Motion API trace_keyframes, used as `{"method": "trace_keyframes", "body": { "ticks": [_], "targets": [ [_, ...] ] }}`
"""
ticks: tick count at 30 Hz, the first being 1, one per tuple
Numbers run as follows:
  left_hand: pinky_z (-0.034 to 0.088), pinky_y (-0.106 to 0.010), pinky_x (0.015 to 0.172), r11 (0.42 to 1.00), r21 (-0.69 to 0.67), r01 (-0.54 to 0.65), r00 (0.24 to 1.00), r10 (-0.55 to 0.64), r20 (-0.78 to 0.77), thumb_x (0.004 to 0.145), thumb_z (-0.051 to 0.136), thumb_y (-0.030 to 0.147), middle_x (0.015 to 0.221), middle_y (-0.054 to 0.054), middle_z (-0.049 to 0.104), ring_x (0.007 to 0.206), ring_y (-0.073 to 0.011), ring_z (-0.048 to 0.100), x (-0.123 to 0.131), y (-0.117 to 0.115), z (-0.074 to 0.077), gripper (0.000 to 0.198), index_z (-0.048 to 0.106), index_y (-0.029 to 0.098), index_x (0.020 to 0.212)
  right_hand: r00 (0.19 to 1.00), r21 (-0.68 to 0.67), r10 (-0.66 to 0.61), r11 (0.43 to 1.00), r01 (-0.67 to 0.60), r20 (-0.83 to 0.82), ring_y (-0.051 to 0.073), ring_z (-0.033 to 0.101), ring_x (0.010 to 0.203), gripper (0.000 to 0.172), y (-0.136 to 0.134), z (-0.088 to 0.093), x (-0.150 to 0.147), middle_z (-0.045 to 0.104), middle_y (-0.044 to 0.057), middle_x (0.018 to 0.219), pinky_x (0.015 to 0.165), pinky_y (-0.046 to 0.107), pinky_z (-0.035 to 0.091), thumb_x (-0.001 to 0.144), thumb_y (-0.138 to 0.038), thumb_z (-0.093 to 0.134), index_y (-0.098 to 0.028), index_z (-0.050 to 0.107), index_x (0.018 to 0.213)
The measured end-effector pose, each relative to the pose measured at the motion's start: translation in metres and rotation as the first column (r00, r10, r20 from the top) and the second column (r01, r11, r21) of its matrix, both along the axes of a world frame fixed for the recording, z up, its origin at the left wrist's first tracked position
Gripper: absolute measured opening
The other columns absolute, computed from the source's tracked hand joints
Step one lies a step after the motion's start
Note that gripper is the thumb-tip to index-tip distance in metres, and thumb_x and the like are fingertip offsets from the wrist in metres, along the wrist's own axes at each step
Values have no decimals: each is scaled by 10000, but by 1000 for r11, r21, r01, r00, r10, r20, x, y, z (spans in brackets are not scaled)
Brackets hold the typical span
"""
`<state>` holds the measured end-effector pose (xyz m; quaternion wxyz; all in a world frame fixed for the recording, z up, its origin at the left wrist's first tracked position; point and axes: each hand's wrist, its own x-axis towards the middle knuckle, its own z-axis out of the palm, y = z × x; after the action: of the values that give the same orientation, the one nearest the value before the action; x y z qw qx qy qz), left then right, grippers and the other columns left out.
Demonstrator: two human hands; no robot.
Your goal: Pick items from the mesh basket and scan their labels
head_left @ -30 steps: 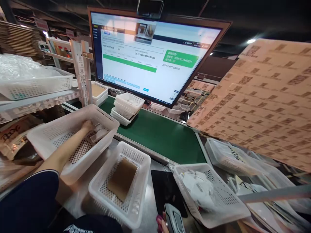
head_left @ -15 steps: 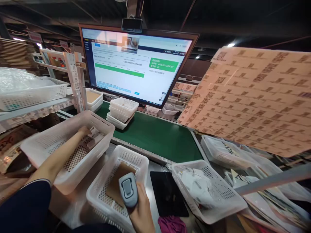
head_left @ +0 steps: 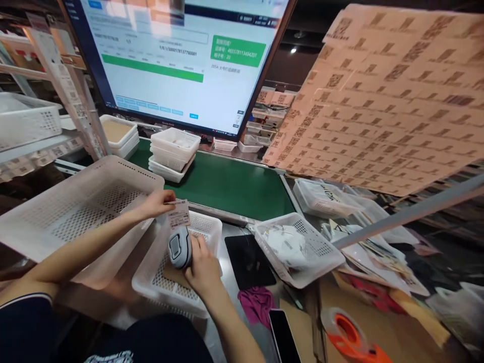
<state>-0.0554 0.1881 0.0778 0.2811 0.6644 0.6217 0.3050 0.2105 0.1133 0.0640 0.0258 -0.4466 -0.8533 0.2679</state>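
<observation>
Left hand [head_left: 162,202]: fingers pinched together on the upper left edge of a printed label [head_left: 179,214]; whether a packet is attached to it cannot be determined. Right hand [head_left: 204,264]: fingers closed around a grey handheld scanner [head_left: 179,247], its upper end just beside the label's lower edge; contact between the two cannot be confirmed. Both items are located above a white perforated basket [head_left: 218,239], in which a piece of brown cardboard [head_left: 174,275] lies partly hidden by the scanner. A larger white basket [head_left: 113,199] stands to the left, beneath the left forearm.

Right of the cardboard basket, a black mat [head_left: 251,264] lies on the metal tabletop [head_left: 228,290], with a purple cloth [head_left: 257,305] at its near edge and a phone [head_left: 284,338] nearer still. An orange tape dispenser [head_left: 346,330] sits further right. Beyond the mat, another basket [head_left: 335,259] contains white packaging. Stacked baskets [head_left: 176,146] rest on a green surface [head_left: 234,186] below a lit monitor [head_left: 159,93].
</observation>
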Motion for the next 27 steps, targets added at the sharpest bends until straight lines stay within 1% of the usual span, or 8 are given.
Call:
{"method": "trace_keyframes", "body": {
  "ticks": [5,9,12,15,19,23,25,27],
  "targets": [
    [412,-439,881,980,-196,47,875,-135,-465,940,625,310,1141,-114,734,1119,-377,666,3,5,-41,291,692,137,1164,997,-189,-82,979,82,7,382,606,1308,688,-16,-61,20,500,111,1434,1148,592,539,919,-13,600,-154,512,1587],
    [411,-444,923,983,13,-184,794,157,-587,1097,640,274,1266,-102,696,1236,-369,630,-28,6,-3,180,698,154,1218,994,-254,-105,961,109,30,377,600,1326,680,-25,-110,33,505,139,1443,1147,555,512,890,38,506,-134,539,1548],
    [331,-393,852,885,60,-461,719,412,-560,1119,592,236,1353,-134,634,1215,-320,593,-67,5,14,260,609,92,1336,994,-231,-110,967,105,-7,361,631,1253,697,-24,-128,40,499,125,1418,1048,496,533,878,8,489,-180,530,1548],
    [263,-363,783,862,-156,-483,742,308,-596,1049,744,250,1329,-226,600,1042,-274,555,-102,5,-10,455,574,-18,1375,973,-232,-145,968,101,-181,321,622,1192,621,-17,-129,41,501,93,1341,965,424,498,915,-57,553,-237,560,1509],
    [269,-368,765,836,-192,-514,756,335,-562,994,660,157,851,-66,469,696,-174,287,-130,12,-52,79,638,92,955,915,-190,-149,978,81,-375,241,619,1171,583,-11,-121,41,500,59,1272,954,340,470,895,-36,583,-243,596,1440],
    [365,-365,738,829,-99,-550,816,509,-276,985,773,342,884,-96,619,831,-241,557,-136,14,-27,308,594,123,865,848,-198,-160,978,67,-506,220,595,1120,475,-8,-103,44,504,71,1199,945,317,438,860,-106,608,-174,621,1330],
    [448,-340,734,838,-81,-540,823,545,161,1006,757,259,982,-111,672,875,-235,618,-127,10,4,241,646,73,1110,810,-213,-169,975,57,-561,240,579,1086,439,-7,-89,45,511,94,1153,930,336,428,839,-291,624,-137,645,1250],
    [521,-351,743,861,-87,-502,748,482,455,977,761,202,1142,-152,696,901,-249,658,-106,3,33,542,531,61,1448,798,-213,-162,976,43,-581,247,577,1048,499,-7,-73,43,519,107,1128,894,341,427,808,-440,605,-126,663,1192]
  ]
}}
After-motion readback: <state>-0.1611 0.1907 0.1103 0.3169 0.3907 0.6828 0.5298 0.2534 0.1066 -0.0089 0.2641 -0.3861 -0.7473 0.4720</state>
